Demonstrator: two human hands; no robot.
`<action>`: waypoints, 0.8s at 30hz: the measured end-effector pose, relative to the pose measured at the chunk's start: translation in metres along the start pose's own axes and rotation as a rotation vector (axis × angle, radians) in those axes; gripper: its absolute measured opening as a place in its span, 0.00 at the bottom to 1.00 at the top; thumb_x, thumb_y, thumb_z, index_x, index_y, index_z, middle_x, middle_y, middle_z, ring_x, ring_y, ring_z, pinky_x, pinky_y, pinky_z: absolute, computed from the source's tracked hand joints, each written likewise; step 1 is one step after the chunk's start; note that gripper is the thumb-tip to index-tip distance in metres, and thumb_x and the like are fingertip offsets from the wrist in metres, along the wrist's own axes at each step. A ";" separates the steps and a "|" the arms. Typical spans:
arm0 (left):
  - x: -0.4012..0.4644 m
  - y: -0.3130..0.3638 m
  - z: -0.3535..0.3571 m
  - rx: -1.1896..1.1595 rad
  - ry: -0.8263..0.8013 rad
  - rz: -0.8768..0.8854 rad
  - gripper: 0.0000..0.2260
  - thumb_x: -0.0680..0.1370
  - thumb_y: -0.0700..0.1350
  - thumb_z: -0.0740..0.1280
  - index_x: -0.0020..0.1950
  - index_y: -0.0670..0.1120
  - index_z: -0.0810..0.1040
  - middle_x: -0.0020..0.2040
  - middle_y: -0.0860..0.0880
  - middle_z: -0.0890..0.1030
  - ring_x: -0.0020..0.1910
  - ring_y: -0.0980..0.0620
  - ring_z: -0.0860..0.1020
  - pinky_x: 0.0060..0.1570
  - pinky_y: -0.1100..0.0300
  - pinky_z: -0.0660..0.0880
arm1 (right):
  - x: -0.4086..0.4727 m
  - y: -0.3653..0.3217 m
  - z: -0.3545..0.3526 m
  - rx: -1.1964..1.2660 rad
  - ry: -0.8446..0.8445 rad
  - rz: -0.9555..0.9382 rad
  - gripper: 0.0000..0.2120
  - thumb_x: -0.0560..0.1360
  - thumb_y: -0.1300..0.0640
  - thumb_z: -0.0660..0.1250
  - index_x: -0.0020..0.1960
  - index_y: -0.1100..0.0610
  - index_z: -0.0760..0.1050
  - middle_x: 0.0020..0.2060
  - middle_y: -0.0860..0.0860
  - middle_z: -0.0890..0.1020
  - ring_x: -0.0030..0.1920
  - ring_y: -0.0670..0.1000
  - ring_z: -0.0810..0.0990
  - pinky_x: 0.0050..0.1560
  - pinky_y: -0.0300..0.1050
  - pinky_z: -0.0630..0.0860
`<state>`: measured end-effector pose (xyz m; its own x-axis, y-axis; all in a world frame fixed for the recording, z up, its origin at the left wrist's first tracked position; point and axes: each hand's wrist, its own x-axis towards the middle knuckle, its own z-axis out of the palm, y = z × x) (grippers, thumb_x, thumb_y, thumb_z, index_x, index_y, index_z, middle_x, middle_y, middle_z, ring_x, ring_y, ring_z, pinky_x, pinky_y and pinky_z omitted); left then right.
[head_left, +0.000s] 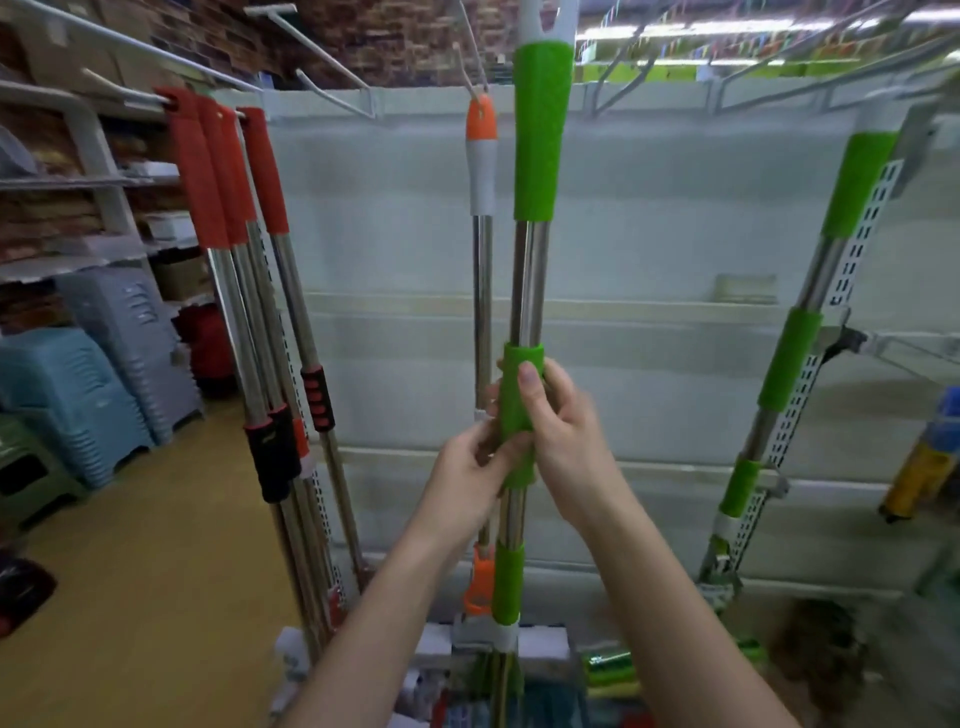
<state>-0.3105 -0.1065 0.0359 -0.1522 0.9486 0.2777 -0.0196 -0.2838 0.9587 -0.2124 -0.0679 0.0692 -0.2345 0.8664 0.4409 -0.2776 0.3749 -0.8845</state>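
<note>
Right hand (558, 415) wraps green mop (530, 280) sleeve; left hand (475, 467) pinches just below; pole upright, axis vertical.

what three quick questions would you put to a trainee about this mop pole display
1. True or false: the left hand and the right hand both hold the steel mop pole with green plastic sleeves at its middle sleeve.
2. Which thing is just left of that pole? A) steel pole with an orange-and-white handle B) blue broom C) wooden ladder
3. What colour are the handles on the cluster of steel poles at far left?
Key: 1 true; 2 A; 3 red.
</note>
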 end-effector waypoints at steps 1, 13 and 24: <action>-0.001 0.000 0.002 0.003 -0.011 0.003 0.08 0.81 0.39 0.66 0.58 0.46 0.81 0.46 0.52 0.87 0.45 0.58 0.84 0.42 0.65 0.80 | -0.004 -0.003 -0.002 0.010 0.014 0.009 0.15 0.84 0.55 0.60 0.60 0.67 0.75 0.43 0.54 0.82 0.40 0.46 0.82 0.43 0.39 0.80; -0.019 0.001 0.053 -0.027 -0.122 0.027 0.04 0.80 0.43 0.69 0.51 0.50 0.84 0.47 0.45 0.88 0.49 0.46 0.83 0.56 0.37 0.78 | -0.049 -0.044 -0.038 -0.034 0.182 -0.002 0.18 0.82 0.51 0.60 0.59 0.65 0.77 0.41 0.50 0.82 0.40 0.46 0.82 0.45 0.46 0.80; -0.033 -0.023 0.164 -0.034 -0.186 -0.006 0.05 0.79 0.45 0.70 0.52 0.48 0.85 0.51 0.39 0.87 0.53 0.39 0.85 0.57 0.34 0.79 | -0.082 -0.054 -0.146 -0.062 0.291 -0.019 0.21 0.76 0.45 0.63 0.56 0.63 0.78 0.39 0.49 0.83 0.41 0.47 0.82 0.44 0.43 0.80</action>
<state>-0.1427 -0.1086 0.0148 0.0331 0.9589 0.2820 -0.0542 -0.2800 0.9585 -0.0423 -0.1116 0.0586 0.0495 0.9138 0.4030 -0.2201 0.4036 -0.8881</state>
